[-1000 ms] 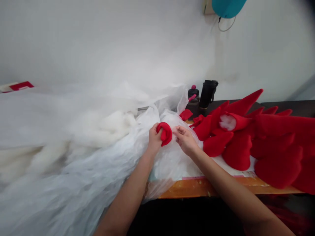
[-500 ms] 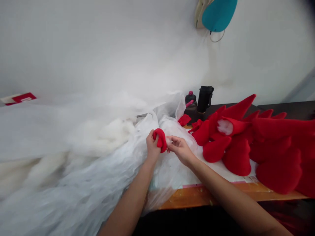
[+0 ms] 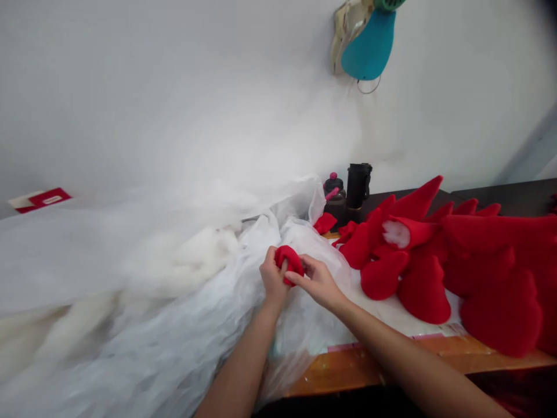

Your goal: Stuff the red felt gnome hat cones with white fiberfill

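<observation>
Left hand point(image 3: 272, 280) around red fabric piece point(image 3: 290, 260)

I am working in a toy-making workshop: red cloth shapes point(image 3: 435, 261) and white stuffing point(image 3: 183, 261) are covering my tabletop point(image 3: 348, 371).

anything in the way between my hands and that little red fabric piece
Nothing visible. The left hand and the right hand both have a grip on the red fabric piece, held just above the white plastic sheeting.

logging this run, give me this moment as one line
left hand: holds red fabric piece | right hand: pinches same piece | below: plastic bag of white stuffing | right: red shapes on table
</observation>
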`<state>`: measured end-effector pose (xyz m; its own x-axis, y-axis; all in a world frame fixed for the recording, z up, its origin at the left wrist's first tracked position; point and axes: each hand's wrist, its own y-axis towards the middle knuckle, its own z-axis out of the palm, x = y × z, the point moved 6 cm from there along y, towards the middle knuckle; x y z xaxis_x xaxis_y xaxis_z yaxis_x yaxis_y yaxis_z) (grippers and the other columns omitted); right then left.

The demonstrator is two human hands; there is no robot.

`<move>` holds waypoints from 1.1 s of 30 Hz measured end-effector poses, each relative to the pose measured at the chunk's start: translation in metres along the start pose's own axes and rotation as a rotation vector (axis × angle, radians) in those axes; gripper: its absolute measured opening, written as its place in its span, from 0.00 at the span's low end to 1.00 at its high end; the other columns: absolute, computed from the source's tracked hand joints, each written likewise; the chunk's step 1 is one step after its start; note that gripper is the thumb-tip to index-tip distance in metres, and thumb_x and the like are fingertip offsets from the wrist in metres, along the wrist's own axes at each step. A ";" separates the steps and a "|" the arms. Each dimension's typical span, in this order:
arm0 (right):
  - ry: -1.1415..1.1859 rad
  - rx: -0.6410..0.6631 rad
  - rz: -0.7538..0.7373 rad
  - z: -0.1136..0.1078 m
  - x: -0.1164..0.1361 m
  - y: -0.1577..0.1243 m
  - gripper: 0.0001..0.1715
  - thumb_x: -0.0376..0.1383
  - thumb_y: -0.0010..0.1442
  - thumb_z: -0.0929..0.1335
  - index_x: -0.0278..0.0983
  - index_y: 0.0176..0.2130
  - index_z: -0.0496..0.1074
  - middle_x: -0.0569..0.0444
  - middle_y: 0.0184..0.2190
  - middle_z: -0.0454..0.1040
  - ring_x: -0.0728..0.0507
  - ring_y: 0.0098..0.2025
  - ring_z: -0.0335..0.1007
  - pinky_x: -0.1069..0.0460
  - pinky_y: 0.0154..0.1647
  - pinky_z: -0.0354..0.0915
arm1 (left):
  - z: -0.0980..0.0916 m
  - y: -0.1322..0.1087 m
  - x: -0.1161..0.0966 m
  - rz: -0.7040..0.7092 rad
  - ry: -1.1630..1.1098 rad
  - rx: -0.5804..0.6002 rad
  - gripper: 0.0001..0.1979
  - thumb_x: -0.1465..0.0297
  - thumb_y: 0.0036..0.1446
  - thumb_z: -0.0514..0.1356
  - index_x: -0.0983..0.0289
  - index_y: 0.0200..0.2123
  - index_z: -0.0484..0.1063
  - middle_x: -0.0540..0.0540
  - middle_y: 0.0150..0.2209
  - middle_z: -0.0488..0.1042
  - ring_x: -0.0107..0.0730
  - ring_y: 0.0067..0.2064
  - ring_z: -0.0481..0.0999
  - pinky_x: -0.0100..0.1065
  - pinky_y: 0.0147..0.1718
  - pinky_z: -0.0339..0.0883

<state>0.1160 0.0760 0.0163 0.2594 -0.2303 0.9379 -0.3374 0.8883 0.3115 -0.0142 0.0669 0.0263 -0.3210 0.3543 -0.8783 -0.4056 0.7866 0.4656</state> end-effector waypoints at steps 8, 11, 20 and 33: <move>0.552 0.085 0.228 0.003 -0.015 0.003 0.18 0.45 0.51 0.78 0.35 0.37 0.77 0.53 0.33 0.77 0.47 0.36 0.70 0.52 0.42 0.65 | 0.008 0.005 0.002 -0.079 -0.187 0.081 0.09 0.69 0.49 0.59 0.61 0.24 0.60 0.45 0.21 0.61 0.26 0.25 0.60 0.28 0.25 0.54; 0.581 0.177 0.305 0.008 -0.016 0.000 0.20 0.48 0.53 0.77 0.34 0.30 0.74 0.55 0.26 0.73 0.48 0.30 0.67 0.53 0.37 0.64 | 0.017 0.004 0.008 -0.117 -0.265 0.186 0.09 0.68 0.48 0.60 0.62 0.23 0.60 0.45 0.22 0.61 0.26 0.25 0.60 0.28 0.26 0.55; 0.223 -0.211 0.188 -0.008 -0.020 -0.001 0.25 0.50 0.49 0.77 0.37 0.32 0.66 0.60 0.26 0.67 0.51 0.26 0.59 0.55 0.27 0.57 | 0.009 0.002 0.009 -0.062 -0.151 0.029 0.08 0.69 0.49 0.58 0.61 0.24 0.59 0.45 0.21 0.61 0.26 0.25 0.60 0.28 0.25 0.55; 0.305 -0.007 0.323 -0.002 -0.023 -0.002 0.23 0.44 0.42 0.80 0.34 0.32 0.73 0.62 0.21 0.65 0.55 0.21 0.50 0.57 0.22 0.47 | 0.001 0.002 0.006 -0.006 0.001 -0.029 0.10 0.74 0.51 0.59 0.60 0.23 0.59 0.45 0.20 0.60 0.27 0.24 0.58 0.30 0.25 0.51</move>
<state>0.1120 0.0808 -0.0065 0.3969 0.1866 0.8987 -0.4390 0.8984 0.0073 -0.0160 0.0711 0.0213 -0.3193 0.3489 -0.8811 -0.4327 0.7735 0.4631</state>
